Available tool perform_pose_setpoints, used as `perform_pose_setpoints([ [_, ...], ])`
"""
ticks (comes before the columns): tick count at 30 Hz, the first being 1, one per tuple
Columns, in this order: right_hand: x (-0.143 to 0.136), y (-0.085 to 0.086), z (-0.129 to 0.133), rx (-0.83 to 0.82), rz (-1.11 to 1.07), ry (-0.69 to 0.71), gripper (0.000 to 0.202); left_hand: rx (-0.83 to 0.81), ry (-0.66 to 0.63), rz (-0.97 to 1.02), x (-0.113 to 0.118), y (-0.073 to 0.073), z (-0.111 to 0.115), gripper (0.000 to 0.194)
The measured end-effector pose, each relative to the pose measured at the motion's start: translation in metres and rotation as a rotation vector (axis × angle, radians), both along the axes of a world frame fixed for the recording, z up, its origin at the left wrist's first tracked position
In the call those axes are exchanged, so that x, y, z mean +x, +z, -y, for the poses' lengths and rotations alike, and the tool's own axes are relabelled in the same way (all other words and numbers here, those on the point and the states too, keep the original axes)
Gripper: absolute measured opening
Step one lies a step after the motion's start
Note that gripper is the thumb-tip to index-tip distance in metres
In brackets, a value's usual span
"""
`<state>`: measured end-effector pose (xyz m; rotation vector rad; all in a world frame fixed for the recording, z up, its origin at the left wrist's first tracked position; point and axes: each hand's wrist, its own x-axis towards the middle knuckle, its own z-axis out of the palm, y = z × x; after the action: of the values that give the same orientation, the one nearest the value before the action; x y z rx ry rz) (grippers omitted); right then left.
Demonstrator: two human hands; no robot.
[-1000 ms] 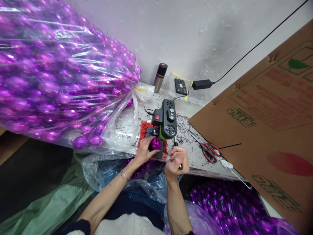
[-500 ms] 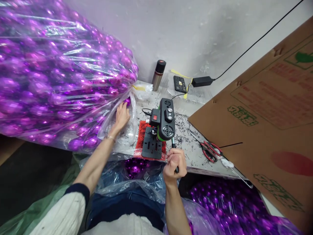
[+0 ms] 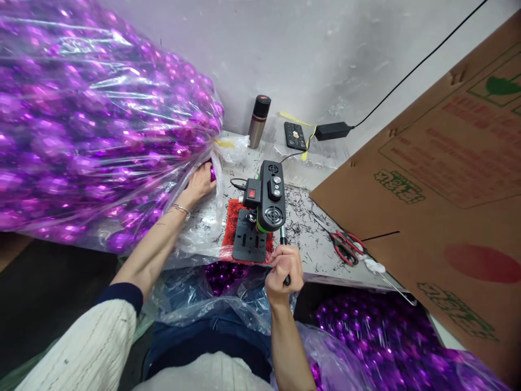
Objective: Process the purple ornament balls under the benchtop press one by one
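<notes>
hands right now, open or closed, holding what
Left hand: fingers at a purple ball; grip cannot be told.
Right hand: closed around the black lever handle.

Over on the left of the surface [image 3: 319, 266] sprawls a bag of baubles [image 3: 101, 125], its tied neck pointing right, just beside an upright flask [image 3: 259, 122]. Next along, before the wall [image 3: 305, 54], come a phone [image 3: 294, 136], then a power adapter [image 3: 334, 131]. In front of these, the machine [image 3: 272, 195] sits on a mat [image 3: 230, 222]. Scissors [image 3: 348, 248] lie to its right, near a carton [image 3: 448, 184] at far right.
</notes>
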<state>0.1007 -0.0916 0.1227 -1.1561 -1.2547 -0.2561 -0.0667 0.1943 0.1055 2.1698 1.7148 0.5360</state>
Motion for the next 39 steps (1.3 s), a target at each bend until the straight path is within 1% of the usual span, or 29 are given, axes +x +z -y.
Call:
perform_pose_setpoints([
  [2, 0.0, -0.001, 0.0, -0.006, 0.003, 0.004, 0.033, -0.015, 0.047, 0.176, -0.009, 0.005, 0.013, 0.058],
  [4, 0.0, 0.0, 0.0, -0.006, -0.002, 0.01, 0.033, -0.068, 0.072, 0.501, -0.019, 0.01, 0.033, 0.058],
  [6, 0.0, 0.003, 0.0, 0.001, -0.022, 0.013, 0.034, -0.226, 0.051, 0.867, -0.028, 0.014, 0.061, 0.051],
  [8, -0.001, 0.009, -0.001, 0.008, -0.042, 0.012, 0.034, -0.446, 0.035, 1.157, -0.033, 0.015, 0.093, 0.046],
  [11, -0.001, 0.023, -0.004, 0.014, -0.059, 0.005, 0.036, -0.691, 0.074, 1.406, -0.03, 0.009, 0.138, 0.042],
  [14, 0.0, 0.035, -0.008, 0.02, -0.073, 0.003, 0.036, -0.851, 0.158, 1.548, -0.015, -0.002, 0.171, 0.036],
  [17, 0.001, 0.041, -0.01, 0.023, -0.068, 0.013, 0.036, -0.967, 0.222, 1.616, 0.002, -0.014, 0.189, 0.035],
  [19, 0.002, 0.041, -0.01, 0.025, -0.052, 0.022, 0.035, -1.026, 0.222, 1.646, 0.009, -0.019, 0.197, 0.036],
  [21, 0.003, 0.04, -0.009, 0.021, -0.034, 0.023, 0.035, -1.079, 0.195, 1.668, 0.011, -0.022, 0.202, 0.037],
  [24, 0.003, 0.038, -0.007, 0.0, -0.015, 0.01, 0.035, -1.164, 0.144, 1.676, 0.008, -0.025, 0.208, 0.039],
  [26, 0.003, 0.036, -0.007, -0.009, -0.014, 0.003, 0.035, -1.183, 0.12, 1.659, 0.006, -0.026, 0.211, 0.04],
  [28, 0.003, 0.035, -0.006, -0.006, -0.017, 0.002, 0.035, -1.144, 0.114, 1.611, 0.005, -0.029, 0.214, 0.039],
  [30, 0.004, 0.034, -0.007, 0.003, -0.019, 0.005, 0.035, -1.053, 0.122, 1.534, 0.007, -0.031, 0.219, 0.042],
  [33, 0.004, 0.034, -0.007, 0.012, -0.019, 0.003, 0.035, -0.82, 0.137, 1.392, 0.01, -0.032, 0.226, 0.058],
  [35, 0.004, 0.033, -0.007, 0.011, -0.015, -0.002, 0.035, -0.705, 0.132, 1.311, 0.012, -0.032, 0.229, 0.062],
  [37, 0.004, 0.033, -0.006, 0.005, -0.009, -0.007, 0.036, -0.697, 0.124, 1.271, 0.011, -0.031, 0.229, 0.061],
  [39, 0.004, 0.032, -0.006, -0.001, -0.002, -0.01, 0.036, -0.747, 0.133, 1.277, 0.01, -0.029, 0.227, 0.063],
])
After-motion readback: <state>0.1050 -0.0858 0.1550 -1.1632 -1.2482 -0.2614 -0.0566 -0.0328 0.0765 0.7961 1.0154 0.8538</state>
